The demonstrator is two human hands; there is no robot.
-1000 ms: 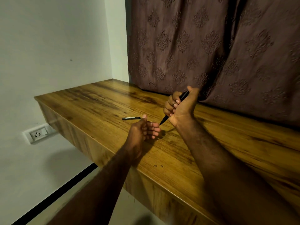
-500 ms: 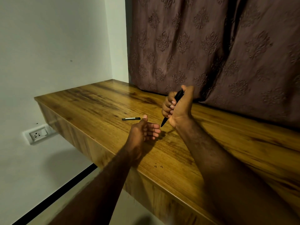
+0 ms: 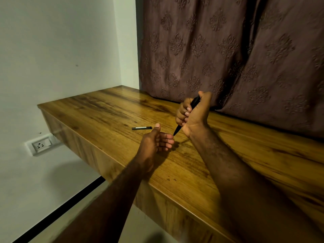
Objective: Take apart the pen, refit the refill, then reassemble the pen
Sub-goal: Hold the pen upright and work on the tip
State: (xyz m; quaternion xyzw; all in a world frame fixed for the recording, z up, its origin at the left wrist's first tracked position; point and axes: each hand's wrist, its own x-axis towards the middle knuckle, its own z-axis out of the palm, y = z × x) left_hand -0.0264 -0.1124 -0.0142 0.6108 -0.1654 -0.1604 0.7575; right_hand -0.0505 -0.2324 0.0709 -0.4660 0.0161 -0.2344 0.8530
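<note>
My right hand (image 3: 194, 114) is wrapped around a black pen (image 3: 177, 131), gripping it in a fist with the thumb on its upper end and the pointed tip aimed down toward the table. Just below the tip, my left hand (image 3: 156, 142) rests on the wooden table (image 3: 108, 109) with its fingers loosely curled and its thumb up, holding nothing that I can see. A short black pen part with a pale band (image 3: 142, 128) lies flat on the table just left of my left thumb.
A brown patterned curtain (image 3: 228, 50) hangs along the table's far edge behind my right hand. A white wall meets the table on the left, with a socket (image 3: 41, 145) below the tabletop. The table's front edge runs diagonally under my forearms.
My right hand has shifted slightly left and turned the pen more upright, with less of its upper end showing past the thumb. My left hand and the loose part stay put.
</note>
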